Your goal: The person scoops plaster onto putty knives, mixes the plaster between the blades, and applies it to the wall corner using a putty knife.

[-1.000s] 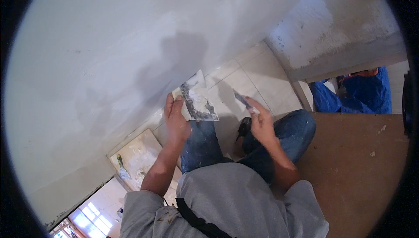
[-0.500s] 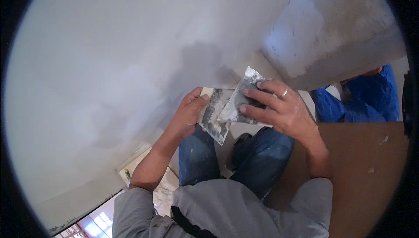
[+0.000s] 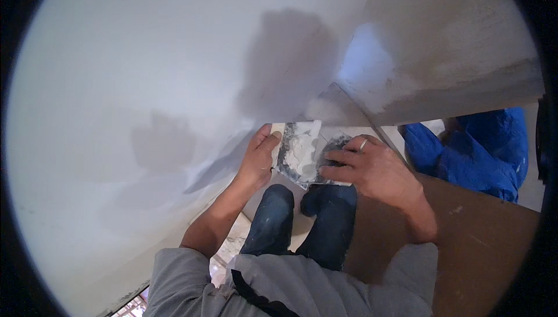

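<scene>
My left hand (image 3: 257,159) is closed on the cream-coloured edge of a wide, flat putty scraper (image 3: 283,153), its thumb on top. White putty (image 3: 300,153) lies in a thick smear on that blade. My right hand (image 3: 375,170) grips a second scraper (image 3: 339,142), fingers spread across its dark, smudged face. The two blades meet side by side above my knees, with the right one's edge at the putty. How far they overlap is hard to make out.
A pale wall (image 3: 116,55) with shadows fills the left, meeting a patchy grey wall (image 3: 453,38) in a corner. Crumpled blue sheeting (image 3: 488,154) lies at the right. A brown board (image 3: 465,247) spans the lower right, beside my jeans (image 3: 272,215).
The right scraper has come down off the left one, from tilted over it to nearly level beside it. More white putty shows on the left blade. The whole view has shifted.
</scene>
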`<state>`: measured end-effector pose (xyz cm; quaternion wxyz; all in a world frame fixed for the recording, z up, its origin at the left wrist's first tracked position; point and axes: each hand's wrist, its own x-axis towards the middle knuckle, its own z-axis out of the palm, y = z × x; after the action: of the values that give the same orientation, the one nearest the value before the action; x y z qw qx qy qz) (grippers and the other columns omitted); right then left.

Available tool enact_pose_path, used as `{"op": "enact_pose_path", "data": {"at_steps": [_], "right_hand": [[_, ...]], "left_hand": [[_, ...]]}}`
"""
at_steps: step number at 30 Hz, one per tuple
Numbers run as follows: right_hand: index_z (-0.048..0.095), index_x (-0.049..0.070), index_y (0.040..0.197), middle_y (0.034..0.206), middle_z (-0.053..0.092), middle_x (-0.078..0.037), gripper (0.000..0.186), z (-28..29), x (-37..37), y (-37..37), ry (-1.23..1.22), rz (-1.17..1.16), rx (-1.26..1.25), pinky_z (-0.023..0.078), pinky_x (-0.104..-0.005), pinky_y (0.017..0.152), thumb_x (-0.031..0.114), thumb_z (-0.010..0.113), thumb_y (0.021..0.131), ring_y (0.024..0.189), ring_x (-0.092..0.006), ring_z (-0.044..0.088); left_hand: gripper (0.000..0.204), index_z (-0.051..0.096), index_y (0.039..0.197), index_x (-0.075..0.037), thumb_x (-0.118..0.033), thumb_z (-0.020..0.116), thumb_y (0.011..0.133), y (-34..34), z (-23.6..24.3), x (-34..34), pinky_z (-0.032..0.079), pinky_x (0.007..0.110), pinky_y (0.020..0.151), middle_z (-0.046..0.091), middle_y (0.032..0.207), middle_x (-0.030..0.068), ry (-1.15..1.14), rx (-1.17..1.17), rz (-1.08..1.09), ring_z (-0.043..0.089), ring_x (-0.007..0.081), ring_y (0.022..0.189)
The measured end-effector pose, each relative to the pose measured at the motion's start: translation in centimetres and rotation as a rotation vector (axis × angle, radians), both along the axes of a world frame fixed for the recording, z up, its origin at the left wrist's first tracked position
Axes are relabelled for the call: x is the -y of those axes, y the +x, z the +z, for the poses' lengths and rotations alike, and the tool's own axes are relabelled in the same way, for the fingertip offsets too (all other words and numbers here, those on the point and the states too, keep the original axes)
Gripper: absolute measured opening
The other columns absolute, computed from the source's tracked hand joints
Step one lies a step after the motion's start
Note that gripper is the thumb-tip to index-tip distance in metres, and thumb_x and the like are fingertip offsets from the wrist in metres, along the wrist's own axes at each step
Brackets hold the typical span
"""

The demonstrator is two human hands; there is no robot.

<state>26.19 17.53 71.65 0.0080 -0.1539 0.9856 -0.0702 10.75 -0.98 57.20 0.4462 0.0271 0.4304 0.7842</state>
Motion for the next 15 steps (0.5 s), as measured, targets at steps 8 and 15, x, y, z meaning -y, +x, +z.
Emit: {"op": "enact_pose_path", "data": {"at_steps": [8,15], "right_hand": [[0.072,0.018,0.107,0.113,0.069,-0.002,0.039,3.1,0.6,-2.9,-0.236,-0.209,-0.025,0.05,-0.0349,0.089,0.004,0.063,0.072,0.097,-0.024,0.061],[0.072,0.02,0.108,0.11,0.068,0.001,0.036,4.7,6.1,-1.6,0.08,-0.152,-0.037,0.049,-0.0353,0.09,0.007,0.063,0.075,0.1,-0.0216,0.059]], "left_hand": [[0.026,0.057,0.119,0.002,-0.014,0.05,0.099,-0.4,1.5,0.1,0.045,0.026,0.084,0.062,0.104,0.0041,-0.046,-0.16,-0.081,0.057,0.0097,0.094],[0.019,0.056,0.108,0.001,-0.013,0.048,0.099,0.4,3.4,0.5,0.048,0.027,0.073,0.06,0.093,0.0038,-0.021,-0.084,0.066,0.056,0.0089,0.083]]}}
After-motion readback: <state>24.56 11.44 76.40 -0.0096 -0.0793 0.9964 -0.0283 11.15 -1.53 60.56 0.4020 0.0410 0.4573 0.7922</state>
